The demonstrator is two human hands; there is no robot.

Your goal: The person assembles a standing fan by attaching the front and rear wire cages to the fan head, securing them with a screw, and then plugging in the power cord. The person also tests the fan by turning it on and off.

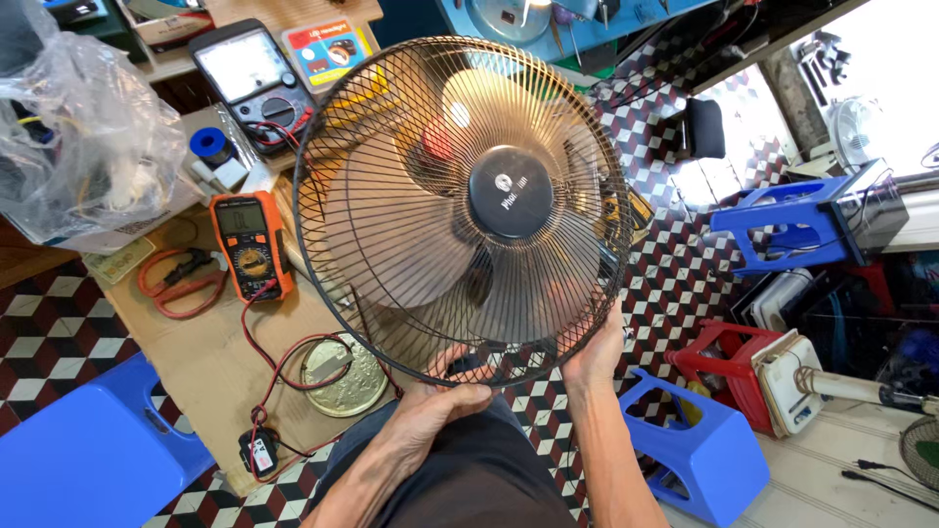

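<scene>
The person holds a round fan (465, 210) up in front of their body. Both hands grip the bottom rim of its black wire cage. The left hand (442, 399) is closed on the lowest part of the rim, with the fingers curled up over the wires. The right hand (595, 354) is closed on the rim a bit higher, on the right side. Both hands touch the fan, so neither one is nearer than the other.

The fan goes up and away from the hands. Its flat round face looks straight at the camera, tipped a little to the left. A black cap (510, 192) sits in the middle, and pale blades (386, 240) show behind the wires.

Under the fan is a low table (210, 367) covered in brown card. A round silver lid (344, 376) lies on it just left of the left hand. Red and black wires (279, 362) loop over it. They run up to an orange meter (251, 244), which lies near the left edge of the fan. A red tool (181, 284) lies left of the meter.

A blue stool (699, 455) stands right beside the right arm, and a red stool (729, 362) is behind it. Farther back are a bigger grey meter (252, 83) and a clear plastic bag (73, 132). The fan hides part of the table.
</scene>
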